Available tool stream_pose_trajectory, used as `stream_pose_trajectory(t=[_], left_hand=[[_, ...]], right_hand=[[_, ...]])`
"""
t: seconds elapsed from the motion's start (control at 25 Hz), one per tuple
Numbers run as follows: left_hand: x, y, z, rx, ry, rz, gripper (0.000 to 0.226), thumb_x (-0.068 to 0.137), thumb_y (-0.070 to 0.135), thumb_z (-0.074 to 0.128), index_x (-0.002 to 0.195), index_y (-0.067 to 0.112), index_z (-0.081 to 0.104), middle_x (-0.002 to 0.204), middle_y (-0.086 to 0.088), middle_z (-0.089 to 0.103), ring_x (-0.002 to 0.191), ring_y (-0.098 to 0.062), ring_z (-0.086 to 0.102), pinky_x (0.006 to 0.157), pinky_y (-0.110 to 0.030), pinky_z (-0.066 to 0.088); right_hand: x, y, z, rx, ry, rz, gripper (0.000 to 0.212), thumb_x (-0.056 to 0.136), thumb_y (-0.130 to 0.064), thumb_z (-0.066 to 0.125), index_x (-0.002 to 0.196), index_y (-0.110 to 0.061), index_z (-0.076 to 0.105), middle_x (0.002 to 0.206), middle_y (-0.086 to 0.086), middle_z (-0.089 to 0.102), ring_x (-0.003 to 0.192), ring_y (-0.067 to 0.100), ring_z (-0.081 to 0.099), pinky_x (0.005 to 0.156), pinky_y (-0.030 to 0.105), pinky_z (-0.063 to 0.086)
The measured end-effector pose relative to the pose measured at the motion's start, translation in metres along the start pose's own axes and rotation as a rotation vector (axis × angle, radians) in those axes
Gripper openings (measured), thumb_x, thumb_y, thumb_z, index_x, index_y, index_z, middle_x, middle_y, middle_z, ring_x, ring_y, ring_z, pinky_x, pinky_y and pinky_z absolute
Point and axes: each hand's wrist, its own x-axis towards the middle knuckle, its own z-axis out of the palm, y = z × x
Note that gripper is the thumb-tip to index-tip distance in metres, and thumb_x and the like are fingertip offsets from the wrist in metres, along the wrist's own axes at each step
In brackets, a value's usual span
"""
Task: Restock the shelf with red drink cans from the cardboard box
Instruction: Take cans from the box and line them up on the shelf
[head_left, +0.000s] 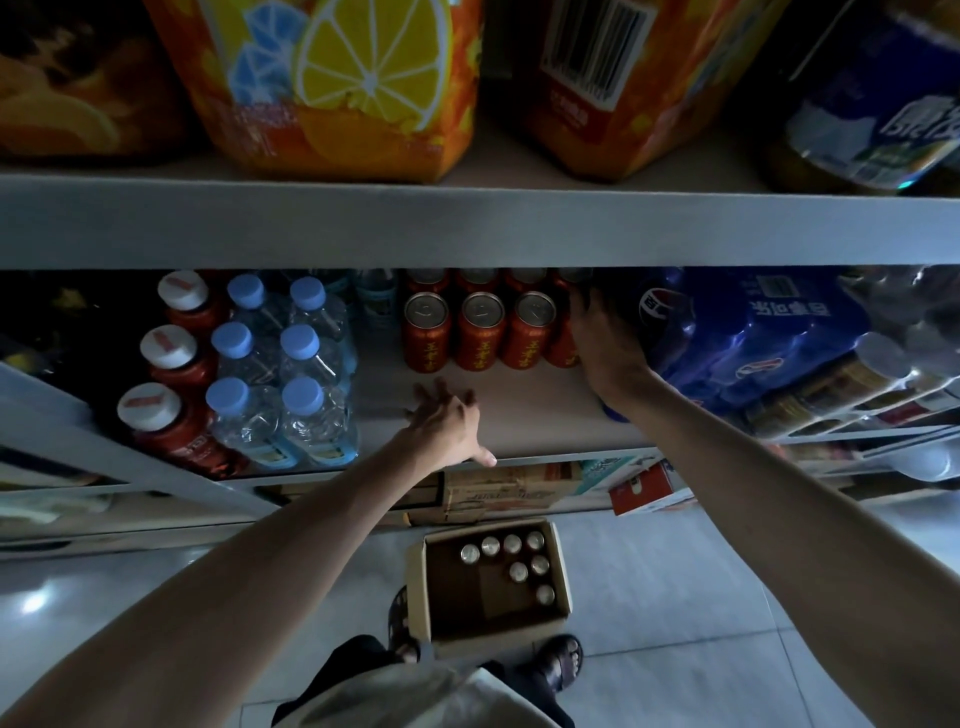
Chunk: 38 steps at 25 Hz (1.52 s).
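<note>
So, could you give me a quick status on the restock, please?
Left hand open, resting on shelf. Right hand grips end red can, front row. Seven cans left in cardboard box. Blue pack close on its right.

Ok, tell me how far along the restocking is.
Done: red cans stand in rows on the shelf. In hand: the right hand grips the rightmost can of the front row; the left hand rests open on the shelf. Left: seven cans in the cardboard box.
</note>
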Motion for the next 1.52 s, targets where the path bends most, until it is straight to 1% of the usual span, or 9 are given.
stream_pose_trajectory(t=[0.32,0.56,0.76,0.88,0.96,1.08,1.2,1.36,1.52], left_hand=[[-0.003,0.0,0.0,0.023,-0.03,0.001,0.108,0.075,0.06,0.07,0.153,0.013,0.012,0.157,-0.031,-0.004,0.141,-0.057,0.002,0.112,-0.068,0.02],[0.003,-0.011,0.006,0.089,-0.007,0.094,0.107,0.076,0.069,0.061,0.149,0.004,0.017,0.149,-0.044,0.011,0.135,-0.062,0.015,0.11,-0.068,0.023],[-0.028,0.011,0.015,0.121,0.301,0.358,0.061,0.089,0.036,0.063,0.139,0.007,0.043,0.142,-0.022,0.042,0.128,-0.038,0.043,0.105,-0.047,0.04],[-0.047,0.034,0.044,0.157,0.495,0.68,0.032,0.086,0.027,0.064,0.113,0.01,0.063,0.117,-0.009,0.062,0.106,-0.028,0.058,0.089,-0.04,0.048],[-0.047,0.046,0.083,0.095,0.32,0.719,0.024,0.085,0.023,0.064,0.106,0.011,0.066,0.106,-0.007,0.066,0.099,-0.026,0.062,0.085,-0.036,0.05],[-0.034,0.064,0.15,-0.12,-0.177,0.431,0.025,0.087,0.021,0.066,0.109,0.009,0.066,0.097,-0.006,0.067,0.087,-0.022,0.065,0.076,-0.028,0.053],[-0.015,0.075,0.216,-0.405,-0.518,0.034,0.017,0.092,0.011,0.062,0.106,0.003,0.06,0.086,-0.007,0.057,0.062,-0.011,0.054,0.047,-0.012,0.046],[0.043,0.06,0.334,-0.402,-0.531,-0.199,0.009,0.093,0.015,0.061,0.098,0.009,0.056,0.091,-0.015,0.057,0.066,-0.019,0.053,0.05,-0.022,0.043],[0.11,0.015,0.454,-0.36,-0.476,-0.401,0.035,0.091,0.025,0.062,0.113,-0.002,0.061,0.113,-0.024,0.063,0.105,-0.031,0.061,0.085,-0.036,0.048]], right_hand=[[-0.016,-0.002,-0.01,0.264,0.022,0.022,0.057,0.09,0.002,0.054,0.143,-0.002,0.036,0.14,0.024,0.044,0.124,0.038,0.048,0.104,0.045,0.044],[-0.107,-0.009,-0.04,0.745,0.009,0.1,0.042,0.083,-0.003,0.056,0.124,-0.008,0.049,0.09,0.01,0.065,0.073,0.028,0.063,0.064,0.039,0.055],[-0.181,0.002,-0.009,1.003,-0.38,0.426,0.026,0.083,-0.007,0.064,0.105,-0.019,0.058,0.077,-0.011,0.059,0.062,-0.001,0.055,0.05,0.008,0.042],[-0.224,0.013,0.025,1.099,-0.533,0.56,0.021,0.083,-0.006,0.065,0.1,-0.018,0.064,0.085,0.0,0.064,0.06,0.001,0.052,0.055,0.016,0.042],[-0.255,0.018,0.054,1.131,-0.556,0.68,0.021,0.082,-0.005,0.064,0.099,-0.016,0.068,0.083,0.004,0.066,0.059,0.003,0.052,0.061,0.023,0.041],[-0.3,0.023,0.106,1.163,-0.637,0.791,0.02,0.081,-0.006,0.06,0.098,-0.013,0.066,0.075,0.006,0.065,0.053,0.01,0.055,0.051,0.022,0.042],[-0.335,0.024,0.161,1.186,-0.706,0.821,0.018,0.082,-0.008,0.058,0.099,-0.008,0.063,0.079,0.014,0.069,0.06,0.024,0.062,0.054,0.025,0.045],[-0.376,0.004,0.286,1.122,-0.804,0.799,0.025,0.082,-0.016,0.057,0.107,-0.013,0.057,0.09,0.017,0.069,0.073,0.034,0.066,0.058,0.035,0.05],[-0.398,-0.043,0.418,0.773,-0.811,0.468,0.046,0.087,-0.029,0.058,0.129,-0.017,0.044,0.118,0.01,0.055,0.093,0.034,0.059,0.06,0.033,0.038]])
